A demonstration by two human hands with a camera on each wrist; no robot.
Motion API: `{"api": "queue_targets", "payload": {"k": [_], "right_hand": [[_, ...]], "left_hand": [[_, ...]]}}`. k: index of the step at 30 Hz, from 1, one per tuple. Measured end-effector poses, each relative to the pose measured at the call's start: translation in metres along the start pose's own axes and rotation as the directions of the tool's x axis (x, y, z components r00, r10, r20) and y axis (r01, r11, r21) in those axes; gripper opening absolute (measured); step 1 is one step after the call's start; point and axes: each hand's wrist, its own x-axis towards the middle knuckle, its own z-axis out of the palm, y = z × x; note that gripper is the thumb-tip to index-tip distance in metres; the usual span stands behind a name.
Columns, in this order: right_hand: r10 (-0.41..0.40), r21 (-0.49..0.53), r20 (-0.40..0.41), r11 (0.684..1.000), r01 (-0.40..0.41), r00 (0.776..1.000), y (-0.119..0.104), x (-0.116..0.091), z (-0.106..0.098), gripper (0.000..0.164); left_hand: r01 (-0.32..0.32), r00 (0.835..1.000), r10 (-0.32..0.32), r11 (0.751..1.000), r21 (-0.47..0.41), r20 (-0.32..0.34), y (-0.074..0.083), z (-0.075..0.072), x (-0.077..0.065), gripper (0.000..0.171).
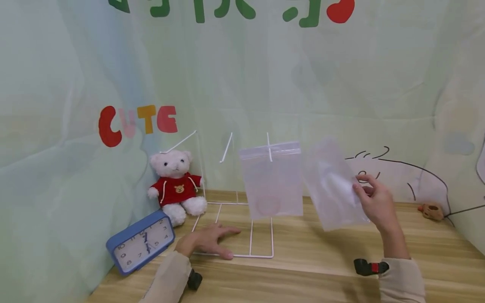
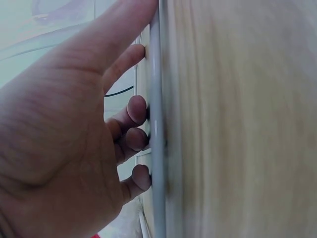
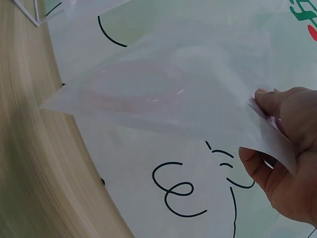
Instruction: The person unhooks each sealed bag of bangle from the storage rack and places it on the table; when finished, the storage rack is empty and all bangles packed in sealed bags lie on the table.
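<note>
A white wire rack point(image 1: 261, 256) with several hooks stands on the wooden table. My left hand point(image 1: 210, 240) rests on its base, fingers spread; in the left wrist view the fingertips are right at a base wire point(image 2: 156, 124). From the rack's right hook hangs a clear zip bag point(image 1: 274, 181) with a faint pinkish round shape inside. To the right of it, my right hand point(image 1: 379, 202) pinches the edge of a second clear plastic bag point(image 1: 333, 185), held tilted above the table. A pinkish ring point(image 3: 133, 104) shows through this bag in the right wrist view.
Behind the rack's left side sits a white teddy bear point(image 1: 177, 189) in a red hoodie. A blue alarm clock point(image 1: 144, 244) stands left of my left hand. A small brown object point(image 1: 433, 211) lies far right. A printed cloth backdrop point(image 1: 303, 75) closes off the table's back.
</note>
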Motion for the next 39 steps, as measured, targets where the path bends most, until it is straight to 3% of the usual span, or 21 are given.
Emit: {"api": "queue_targets", "payload": {"k": [13, 27, 39], "right_hand": [[0.039, 0.018, 0.149, 0.999, -0.042, 0.988, 0.0, 0.007, 0.03, 0.034], [0.049, -0.081, 0.133, 0.996, -0.038, 0.99, 0.001, 0.005, 0.061, 0.027], [0.066, -0.116, 0.152, 0.992, -0.048, 0.986, 0.01, -0.001, 0.075, 0.03]], "left_hand": [[-0.017, 1.0, 0.017, 1.0, 0.002, -0.017, 0.002, -0.002, 0.003, 0.08], [-0.041, 0.999, 0.041, 0.999, 0.035, -0.024, 0.004, -0.002, 0.005, 0.078], [-0.009, 1.0, 0.009, 1.0, 0.019, -0.007, 0.0, 0.001, 0.003, 0.08]]}}
